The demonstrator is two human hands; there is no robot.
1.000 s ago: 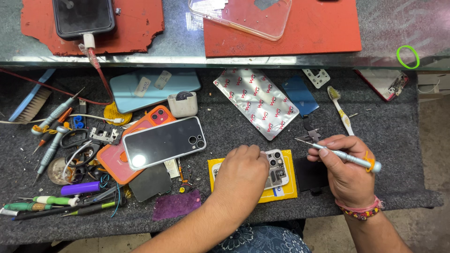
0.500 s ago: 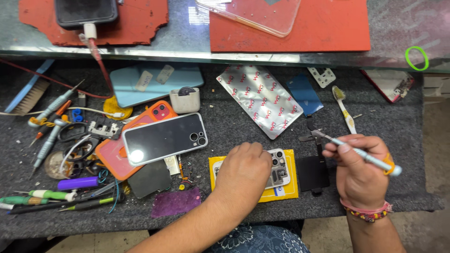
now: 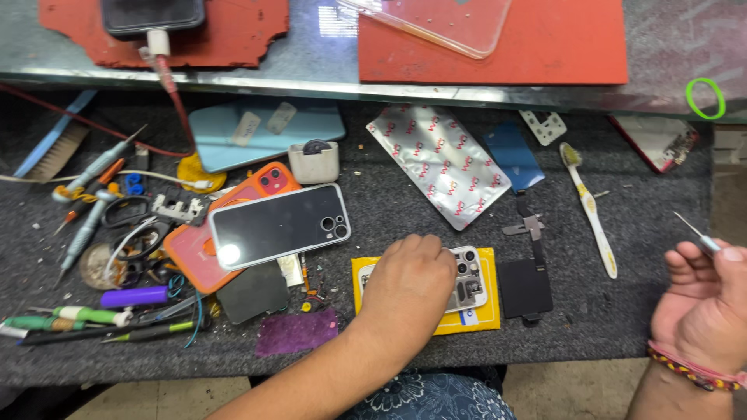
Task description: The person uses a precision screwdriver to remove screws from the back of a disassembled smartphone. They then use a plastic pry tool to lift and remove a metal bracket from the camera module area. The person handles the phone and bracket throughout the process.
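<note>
Dark felt covered the surface [image 3: 591, 327], where the left hand [image 3: 408, 284] pressed flat, grasping nothing, on the opened phone [image 3: 469, 278] (atop a yellow pad [image 3: 482, 319]). Since half a second earlier, the right hand [image 3: 704, 303], grip pinched on a thin tool [image 3: 696, 233], had drawn rightward, well away from the phone.

The work mat [image 3: 622, 311] looks like rough, matt grey cloth. At its eleven o'clock a phone [image 3: 278, 225] shows a glossy dark glass back, and at one o'clock lies a shiny, crinkled foil pouch [image 3: 440, 163]. The toothbrush [image 3: 590, 210] looks like smooth cream plastic.
</note>
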